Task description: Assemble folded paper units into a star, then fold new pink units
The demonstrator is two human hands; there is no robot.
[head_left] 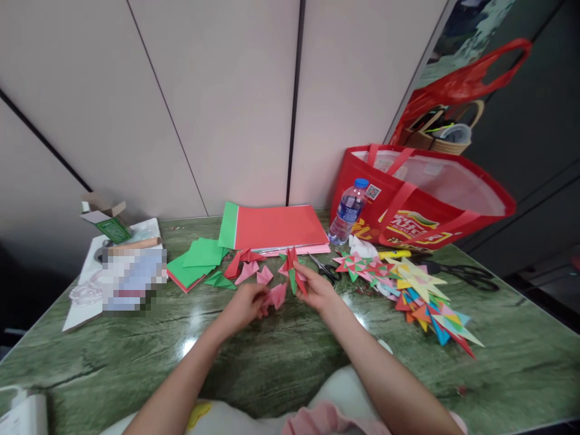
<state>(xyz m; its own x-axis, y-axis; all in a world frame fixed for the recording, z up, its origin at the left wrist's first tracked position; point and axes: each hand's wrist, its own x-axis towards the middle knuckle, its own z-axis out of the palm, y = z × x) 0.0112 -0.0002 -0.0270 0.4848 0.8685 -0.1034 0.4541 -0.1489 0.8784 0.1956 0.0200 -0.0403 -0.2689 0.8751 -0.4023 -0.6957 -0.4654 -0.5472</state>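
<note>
My left hand has its fingers closed on a folded pink paper piece. Just to the right, my right hand grips a red and green folded paper model made of pointed pieces. The two held papers are close together, and I cannot tell whether they touch. Beyond my left hand lie loose folded pieces: red ones, pink ones and a green one. Green paper squares are stacked to their left. Black scissors lie behind my right hand.
Large red paper sheets lie against the wall. A water bottle stands before a red shopping bag. Colourful finished paper stars are heaped at the right. A small green box sits far left; a white power strip is nearest me.
</note>
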